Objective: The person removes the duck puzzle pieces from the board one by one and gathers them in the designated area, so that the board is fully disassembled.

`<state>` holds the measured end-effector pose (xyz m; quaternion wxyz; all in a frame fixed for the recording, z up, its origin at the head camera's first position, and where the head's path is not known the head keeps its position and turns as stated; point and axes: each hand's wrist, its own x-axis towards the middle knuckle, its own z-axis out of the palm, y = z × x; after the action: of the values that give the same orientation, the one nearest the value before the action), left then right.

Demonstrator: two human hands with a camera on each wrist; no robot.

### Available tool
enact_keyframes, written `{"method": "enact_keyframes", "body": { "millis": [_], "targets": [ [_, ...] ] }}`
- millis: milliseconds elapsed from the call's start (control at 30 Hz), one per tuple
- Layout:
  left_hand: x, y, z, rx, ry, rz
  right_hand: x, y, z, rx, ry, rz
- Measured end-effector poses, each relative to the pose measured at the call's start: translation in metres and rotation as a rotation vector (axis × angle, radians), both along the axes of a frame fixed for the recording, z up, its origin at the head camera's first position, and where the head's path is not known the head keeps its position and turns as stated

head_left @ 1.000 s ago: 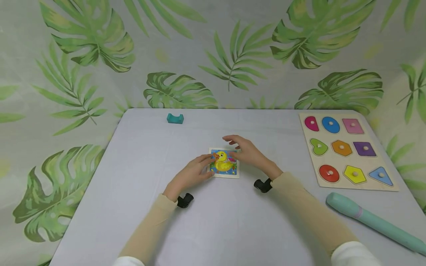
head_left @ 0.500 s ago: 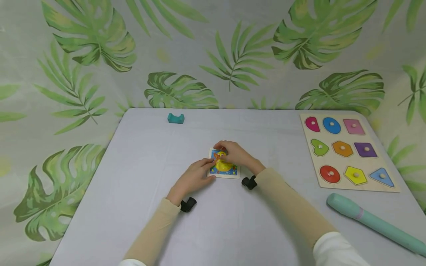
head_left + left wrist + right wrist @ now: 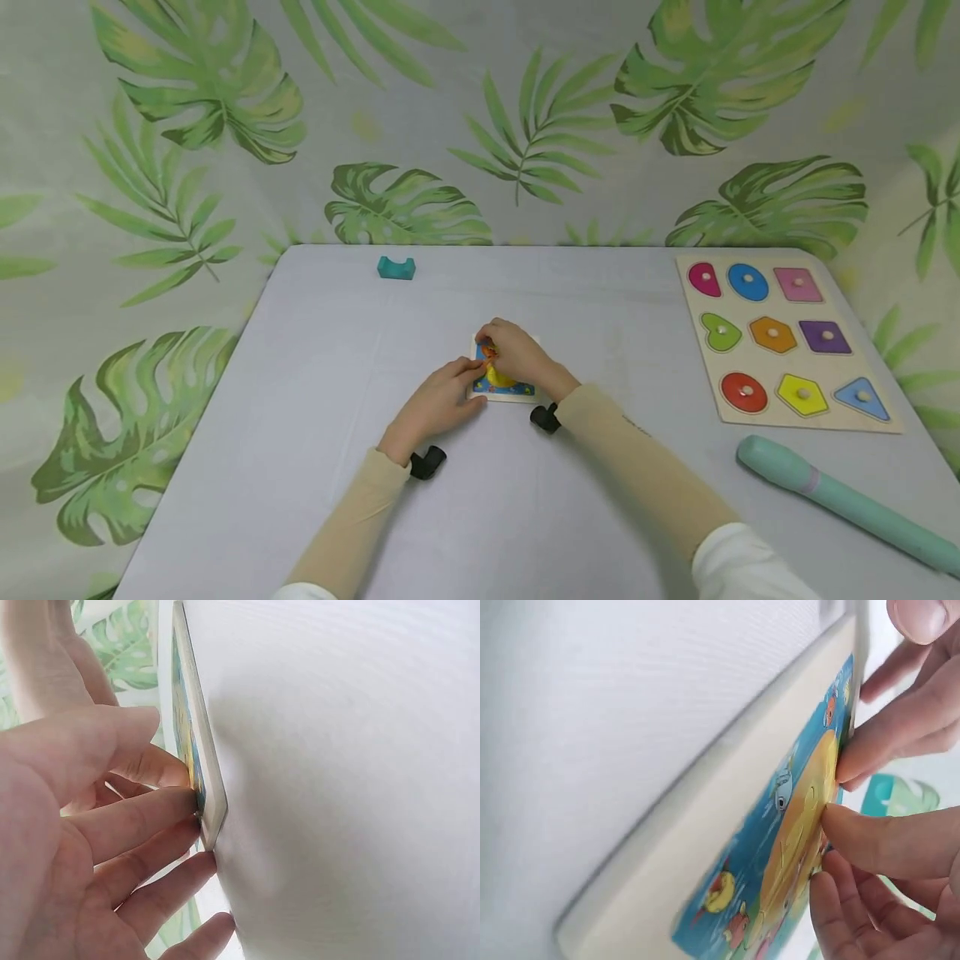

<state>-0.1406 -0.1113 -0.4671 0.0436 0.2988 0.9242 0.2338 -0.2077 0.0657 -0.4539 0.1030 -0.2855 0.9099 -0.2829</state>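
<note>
A small square wooden duck puzzle (image 3: 504, 397) lies flat on the white table, with a yellow duck on a blue picture and a pale wood border. My left hand (image 3: 438, 400) touches its left side; in the left wrist view the fingertips (image 3: 184, 801) rest at the edge and on the picture, with the thumb held apart. Bent over the puzzle's upper part, my right hand (image 3: 517, 354) covers much of the duck. In the right wrist view its thumb (image 3: 855, 834) and curled fingers (image 3: 832, 911) meet the picture's surface; whether they pinch a piece I cannot tell.
A wooden shape board (image 3: 780, 297) with several coloured knobbed pieces lies at the right. In front of it is a long mint-green stick with a thick rounded end (image 3: 776, 460). A small teal block with a curved notch (image 3: 396, 268) stands near the back edge.
My right hand has come down and leftward onto the puzzle, its fingers bending over the duck. My left hand has stayed at the puzzle's left edge, shifting only slightly.
</note>
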Motion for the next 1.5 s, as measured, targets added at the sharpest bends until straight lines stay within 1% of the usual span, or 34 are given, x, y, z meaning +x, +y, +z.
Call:
{"method": "enact_keyframes", "body": {
  "millis": [67,267,333,400,467,633,733,800,867,933,1000,1067,1167,1233,1367,1500],
  "targets": [
    [-0.001,0.001,0.000,0.000,-0.002,0.001,-0.002,0.000,-0.002,-0.036,-0.031,-0.014],
    [-0.001,0.002,0.002,-0.024,-0.019,0.012,-0.014,0.007,-0.012,-0.222,-0.227,-0.059],
    [0.000,0.002,0.003,-0.021,-0.026,0.015,-0.016,0.009,-0.014,-0.274,-0.267,-0.072],
    [0.000,0.001,0.004,-0.020,-0.031,0.018,-0.017,0.011,-0.013,-0.302,-0.278,-0.087],
    [-0.001,0.001,0.004,-0.015,-0.031,0.019,-0.016,0.012,-0.014,-0.309,-0.264,-0.093],
    [-0.002,0.002,0.005,-0.015,-0.033,0.011,-0.014,0.010,-0.016,-0.280,-0.186,-0.112],
    [-0.002,0.002,0.007,-0.012,-0.043,0.012,-0.013,0.013,-0.016,-0.319,-0.165,-0.141],
    [-0.001,0.003,0.008,-0.017,-0.055,0.018,-0.016,0.021,-0.013,-0.371,-0.184,-0.161],
    [-0.001,0.003,0.009,-0.029,-0.065,0.024,-0.019,0.033,-0.009,-0.417,-0.249,-0.190],
    [-0.001,0.003,0.010,-0.035,-0.068,0.029,-0.024,0.050,-0.003,-0.439,-0.328,-0.231],
    [-0.001,0.002,0.011,-0.040,-0.067,0.032,-0.028,0.069,0.002,-0.431,-0.388,-0.267],
    [-0.001,0.002,0.011,-0.042,-0.064,0.036,-0.030,0.088,0.005,-0.401,-0.429,-0.304],
    [-0.001,0.001,0.010,-0.045,-0.062,0.042,-0.031,0.111,0.006,-0.350,-0.439,-0.329],
    [-0.001,0.001,0.009,-0.048,-0.061,0.044,-0.032,0.120,0.005,-0.324,-0.440,-0.350],
    [-0.002,0.002,0.008,-0.050,-0.061,0.047,-0.034,0.127,0.002,-0.283,-0.407,-0.364],
    [-0.002,0.001,0.008,-0.042,-0.062,0.044,-0.036,0.122,-0.004,-0.202,-0.311,-0.344]
  ]
}}
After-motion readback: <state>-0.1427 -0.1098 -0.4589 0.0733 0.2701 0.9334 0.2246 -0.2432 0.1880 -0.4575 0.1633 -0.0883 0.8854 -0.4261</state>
